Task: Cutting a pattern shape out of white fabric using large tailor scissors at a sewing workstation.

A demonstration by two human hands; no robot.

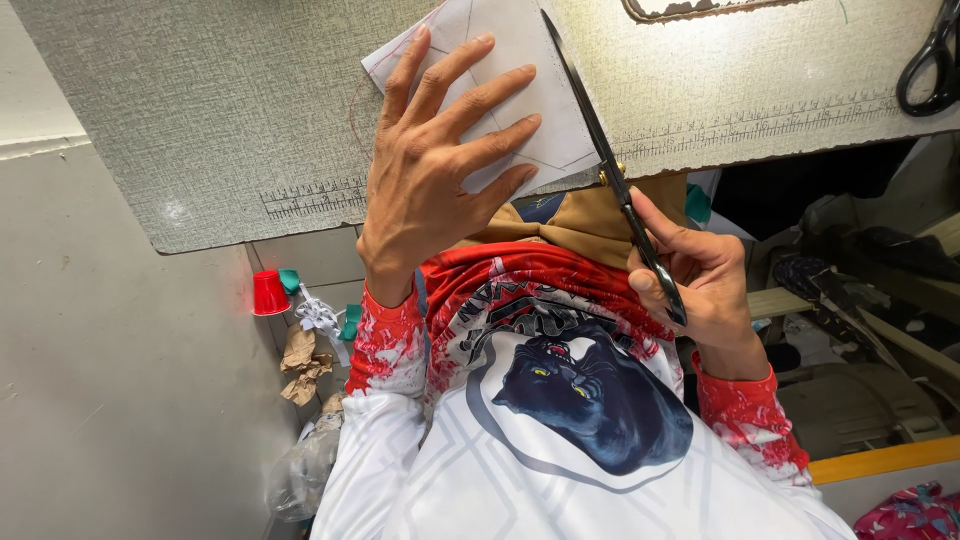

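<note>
My left hand (pixel 430 170) lies flat with fingers spread on a white paper pattern piece (pixel 540 90), pressing it onto the grey textured table (pixel 200 110). My right hand (pixel 700 270) grips the handles of long black scissors (pixel 600 150). Their blades run up along the right edge of the paper. Tan fabric (pixel 570 225) hangs off the table edge under the paper, just above my red and white printed shirt.
A second pair of black scissors (pixel 935 60) lies at the table's far right. Ruler marks run along the table edge (pixel 310 195). On the floor to the left are a red cup (pixel 268 293), crumpled brown paper (pixel 303 362) and a plastic bag (pixel 300 470).
</note>
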